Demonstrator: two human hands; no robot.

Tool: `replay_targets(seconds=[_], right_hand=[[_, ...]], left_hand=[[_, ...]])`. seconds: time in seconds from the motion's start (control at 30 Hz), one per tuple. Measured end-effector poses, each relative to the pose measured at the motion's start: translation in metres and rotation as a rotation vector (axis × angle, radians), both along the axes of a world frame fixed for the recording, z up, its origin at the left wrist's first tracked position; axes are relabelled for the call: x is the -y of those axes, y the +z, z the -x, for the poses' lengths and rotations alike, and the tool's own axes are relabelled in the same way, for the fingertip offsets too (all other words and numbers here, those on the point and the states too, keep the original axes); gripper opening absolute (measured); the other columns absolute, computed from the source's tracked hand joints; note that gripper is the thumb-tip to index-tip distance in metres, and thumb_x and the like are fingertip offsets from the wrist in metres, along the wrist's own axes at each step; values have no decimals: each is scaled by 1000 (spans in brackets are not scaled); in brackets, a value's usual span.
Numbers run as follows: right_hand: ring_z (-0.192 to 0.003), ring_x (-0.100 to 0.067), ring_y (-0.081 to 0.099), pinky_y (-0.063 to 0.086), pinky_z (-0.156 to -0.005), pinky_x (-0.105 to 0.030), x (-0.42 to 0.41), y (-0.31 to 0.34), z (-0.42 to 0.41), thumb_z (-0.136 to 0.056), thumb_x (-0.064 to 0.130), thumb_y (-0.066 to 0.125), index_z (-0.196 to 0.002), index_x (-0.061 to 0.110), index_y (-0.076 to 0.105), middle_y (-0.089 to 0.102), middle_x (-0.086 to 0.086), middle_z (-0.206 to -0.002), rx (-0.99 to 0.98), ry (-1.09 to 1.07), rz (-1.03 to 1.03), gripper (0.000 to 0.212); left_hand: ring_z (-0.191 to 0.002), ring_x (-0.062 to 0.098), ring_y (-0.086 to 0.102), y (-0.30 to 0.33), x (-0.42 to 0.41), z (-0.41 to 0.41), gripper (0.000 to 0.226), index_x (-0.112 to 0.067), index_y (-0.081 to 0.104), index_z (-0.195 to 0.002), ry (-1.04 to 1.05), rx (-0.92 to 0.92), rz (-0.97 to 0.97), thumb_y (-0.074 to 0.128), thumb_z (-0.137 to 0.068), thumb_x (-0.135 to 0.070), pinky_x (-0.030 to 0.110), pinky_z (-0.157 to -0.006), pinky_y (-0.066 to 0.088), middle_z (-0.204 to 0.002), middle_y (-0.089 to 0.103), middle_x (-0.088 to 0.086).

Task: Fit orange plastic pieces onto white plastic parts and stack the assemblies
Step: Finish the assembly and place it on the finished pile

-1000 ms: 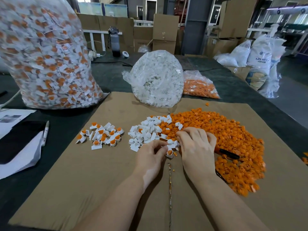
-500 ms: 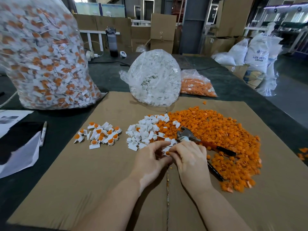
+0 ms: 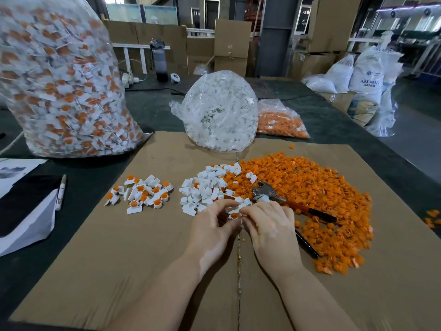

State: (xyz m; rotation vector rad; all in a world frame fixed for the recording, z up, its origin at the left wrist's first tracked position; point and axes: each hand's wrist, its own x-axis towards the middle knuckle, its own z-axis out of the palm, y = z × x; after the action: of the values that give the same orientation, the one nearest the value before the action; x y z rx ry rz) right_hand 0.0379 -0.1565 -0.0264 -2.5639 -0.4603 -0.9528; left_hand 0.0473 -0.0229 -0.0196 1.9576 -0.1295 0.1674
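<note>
Where hands (image 3: 238,225) meet, part (image 3: 235,215) half-hidden

On the cardboard sheet (image 3: 119,259) lay finished pieces (image 3: 140,193) at left, loose parts (image 3: 205,189) in the middle, caps (image 3: 315,201) at right, and three bags (image 3: 220,111) behind them.

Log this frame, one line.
step: fitting | left hand + right hand: pinch white part with orange piece | finished pile: left

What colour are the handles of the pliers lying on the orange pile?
The pliers have black grips with a red-orange stretch near the metal head, seen in the head view.
</note>
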Motion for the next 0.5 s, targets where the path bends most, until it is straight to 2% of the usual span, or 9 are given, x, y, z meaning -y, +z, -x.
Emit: replay_targets(seconds=[0.07, 0.13, 0.27, 0.33, 0.4, 0.5], right_hand=[[-71, -21, 57, 32, -71, -31, 1, -1, -1, -77, 7, 75, -81, 16, 69, 62, 3, -76, 20, -78, -5, 12], [-70, -23, 57, 38, -71, -35, 2, -3, -1, -72, 3, 78, -80, 14, 70, 63, 1, -75, 27, -149, 4, 17], [-68, -25, 58, 42, -71, -39, 1, -4, -1, -66, -3, 80, -79, 12, 70, 63, -1, -73, 45, -221, 24, 22], [-69, -24, 58, 41, -71, -38, 0, -5, -1, -65, -5, 80, -79, 12, 70, 63, -1, -73, 51, -242, 31, 24], [-68, -24, 57, 42, -71, -38, 0, -5, -1, -64, -5, 80, -78, 12, 70, 63, -2, -74, 50, -251, 42, 24], [-68, -24, 57, 38, -73, -37, 0, -7, -2, -64, -6, 79, -77, 12, 70, 63, -1, -73, 45, -257, 55, 24]], left_hand=[[-80, 6, 57, 0, -1, 1, 23, -37, 60, -88, 66, 27, 50, 67, -85, -15, 5, -67, 40, -88, 62, -10], [-85, 4, 55, -1, -7, 1, 27, -42, 58, -82, 151, 79, 19, 65, -86, -16, 5, -69, 38, -91, 59, -7], [-88, 7, 48, -2, -38, -9, 19, -31, 63, -82, 369, 143, -92, 64, -86, -12, 4, -76, 31, -89, 44, -9], [-96, 12, 45, -4, -57, -17, 11, -20, 68, -88, 483, 137, -217, 63, -86, -10, 14, -89, 33, -91, 41, -5], [-108, 24, 44, -7, -73, -22, 11, -11, 70, -93, 552, 114, -339, 62, -87, -9, 30, -96, 36, -96, 41, -1], [-112, 26, 40, -10, -84, -24, 15, -13, 71, -96, 618, 74, -443, 59, -88, -9, 30, -94, 32, -102, 46, 4]])
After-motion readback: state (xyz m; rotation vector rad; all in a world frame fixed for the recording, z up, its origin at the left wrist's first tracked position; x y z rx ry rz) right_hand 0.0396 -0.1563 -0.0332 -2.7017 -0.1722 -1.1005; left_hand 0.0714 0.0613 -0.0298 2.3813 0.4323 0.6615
